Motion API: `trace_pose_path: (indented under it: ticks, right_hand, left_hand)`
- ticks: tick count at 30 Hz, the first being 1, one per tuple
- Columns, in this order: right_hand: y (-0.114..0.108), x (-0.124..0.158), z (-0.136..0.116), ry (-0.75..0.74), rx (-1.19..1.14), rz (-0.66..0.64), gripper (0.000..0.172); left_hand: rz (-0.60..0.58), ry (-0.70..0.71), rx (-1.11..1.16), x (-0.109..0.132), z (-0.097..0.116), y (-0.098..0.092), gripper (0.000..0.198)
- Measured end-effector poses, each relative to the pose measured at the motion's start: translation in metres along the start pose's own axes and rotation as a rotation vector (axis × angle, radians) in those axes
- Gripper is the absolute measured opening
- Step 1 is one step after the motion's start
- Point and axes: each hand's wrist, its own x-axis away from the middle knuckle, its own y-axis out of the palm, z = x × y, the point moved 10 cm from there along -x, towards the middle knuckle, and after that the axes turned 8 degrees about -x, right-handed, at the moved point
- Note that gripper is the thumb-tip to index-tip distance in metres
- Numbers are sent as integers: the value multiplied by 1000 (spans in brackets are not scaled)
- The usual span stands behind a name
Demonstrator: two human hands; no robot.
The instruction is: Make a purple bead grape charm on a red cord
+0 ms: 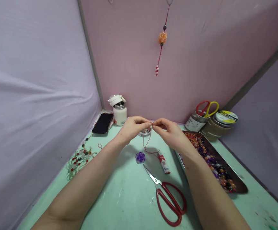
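Observation:
My left hand (136,127) and my right hand (167,131) meet fingertip to fingertip above the table, both pinching a thin red cord (146,149). The cord hangs from the fingers in a loop and runs down toward a lighter (163,162) with a red and white body. A purple beaded ball (140,157) lies on the table below my hands. Closer to me are scissors (169,201) with red handles, their blades pointing away to the left. Behind my fingers a small clear dish (144,131) is partly hidden.
At right, a dark tray (241,188) holds many beads and orange cord; jars (194,124) with scissors and a spool (226,117) stand behind. At left are a phone (103,123), a white bottle (120,113) and beaded strands (80,159). A beaded pendant (163,37) hangs on the wall.

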Motion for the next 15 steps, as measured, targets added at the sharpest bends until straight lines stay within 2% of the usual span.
trace_pose_path:
  ticks: [4, 7, 9, 12, 15]
  right_hand:
    - [15, 1, -1, 21, -15, -99, 22]
    - [16, 0, 1, 32, 66, -99, 23]
    - [7, -1, 0, 18, 222, -31, 20]
    - [-10, -1, -2, -16, 574, 100, 15]
    - [-14, -1, 5, -3, 773, 96, 6]
  left_hand:
    - [3, -20, 23, -1, -3, 0, 15]
    - [1, -50, 45, -2, -7, 1, 14]
    - [4, -83, 71, -3, -11, 0, 18]
    - [1, -151, 146, -4, -19, 0, 25]
    - [-20, -200, 197, -3, -25, 1, 27]
